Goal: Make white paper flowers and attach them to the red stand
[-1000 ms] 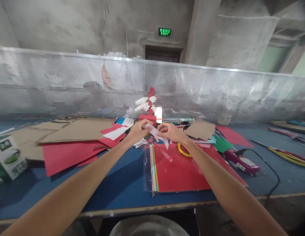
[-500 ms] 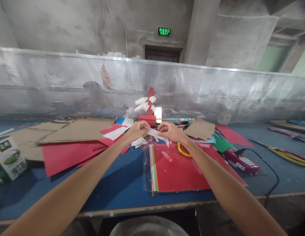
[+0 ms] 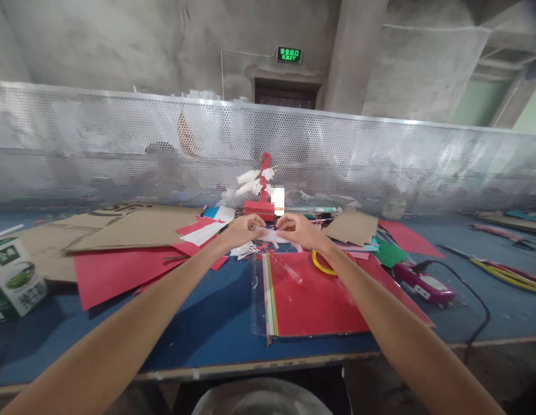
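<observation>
Translucent white strip, thin and papery (image 3: 272, 234), is up between the two hands, above the far-middle part of the blue-topped desk (image 3: 199, 323). Long axis runs roughly left-right as the worker faces it, one end toward each hand. Right end looks to dip a bit below the right fingers; can't call the exact outline from here, it's blurred. Surface reads soft, matte, slightly see-through.

Left hand (image 3: 247, 229): fingers narrow, pinching the left end. Right hand (image 3: 296, 229): thumb and fingers also close together on the strip, nearer its right end.

Just beyond the hands: upright red stand with a hooked top (image 3: 264, 184), flat-faced block base, white buds and ruffled white blossoms off its stem. Phone with a lit screen (image 3: 278, 202) stands right beside it.

Near the left hand: loose bundle of thin white strips (image 3: 245, 249). Nearer the worker, under the right forearm: smooth red sheet stack (image 3: 320, 305) in clear plastic, striped multicolour along its left edge, slim clear rod (image 3: 289, 270) lying slantwise on top. Yellow loop (image 3: 320, 265) pokes out by the forearm. Flat brown cardboard (image 3: 134, 227) sits off to the left.
</observation>
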A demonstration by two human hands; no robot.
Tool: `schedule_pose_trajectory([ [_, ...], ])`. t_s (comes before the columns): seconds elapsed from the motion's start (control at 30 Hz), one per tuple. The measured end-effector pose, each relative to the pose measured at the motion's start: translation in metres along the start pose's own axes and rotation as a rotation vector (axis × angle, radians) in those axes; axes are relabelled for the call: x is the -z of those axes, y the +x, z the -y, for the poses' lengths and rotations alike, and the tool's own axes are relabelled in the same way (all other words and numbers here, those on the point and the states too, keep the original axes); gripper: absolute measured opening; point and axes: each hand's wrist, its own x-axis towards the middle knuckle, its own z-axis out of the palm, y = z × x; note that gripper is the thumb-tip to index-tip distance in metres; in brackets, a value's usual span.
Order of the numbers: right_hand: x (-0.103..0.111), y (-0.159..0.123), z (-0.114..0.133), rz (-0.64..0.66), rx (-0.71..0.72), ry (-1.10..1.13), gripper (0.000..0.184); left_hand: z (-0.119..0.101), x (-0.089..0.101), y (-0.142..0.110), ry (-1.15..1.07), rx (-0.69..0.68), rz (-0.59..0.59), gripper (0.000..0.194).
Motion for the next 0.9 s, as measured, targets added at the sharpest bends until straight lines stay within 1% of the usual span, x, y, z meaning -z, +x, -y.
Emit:
schedule_pose_trajectory([
  [0.1, -0.0033, -0.0015, 0.0034, 0.059, 0.054, -0.011, 0.029, -0.0057, -0.0051, -0.0029, 0.061, -0.031, 0.062, 0.026],
  [0.17, -0.0047, -0.002, 0.0043, 0.071, 0.068, -0.025, 0.03, -0.0069, -0.0071, -0.0039, 0.095, -0.066, 0.081, 0.022],
  [0.23, -0.005, -0.0018, 0.0035, 0.071, 0.073, -0.039, 0.029, -0.0058, -0.0073, -0.0037, 0.112, -0.082, 0.084, 0.02],
  [0.33, -0.0042, -0.0008, 0.0005, 0.075, 0.076, -0.05, 0.028, -0.0043, -0.0048, -0.0025, 0.131, -0.097, 0.095, 0.021],
  [0.43, -0.0032, -0.0002, -0.0014, 0.07, 0.066, -0.055, 0.026, -0.0061, -0.0015, -0.0025, 0.144, -0.101, 0.101, 0.022],
  [0.6, -0.0026, -0.0014, -0.0006, 0.056, 0.032, -0.107, 0.023, -0.0096, 0.0002, -0.0053, 0.149, -0.111, 0.105, 0.017],
  [0.77, -0.0044, -0.0022, 0.0013, 0.074, 0.064, -0.108, 0.022, -0.0051, -0.002, -0.0049, 0.165, -0.105, 0.145, 0.019],
  [0.9, -0.0056, -0.0019, 0.0012, 0.081, 0.071, -0.117, 0.021, -0.0033, -0.0024, -0.0034, 0.139, -0.114, 0.154, 0.027],
])
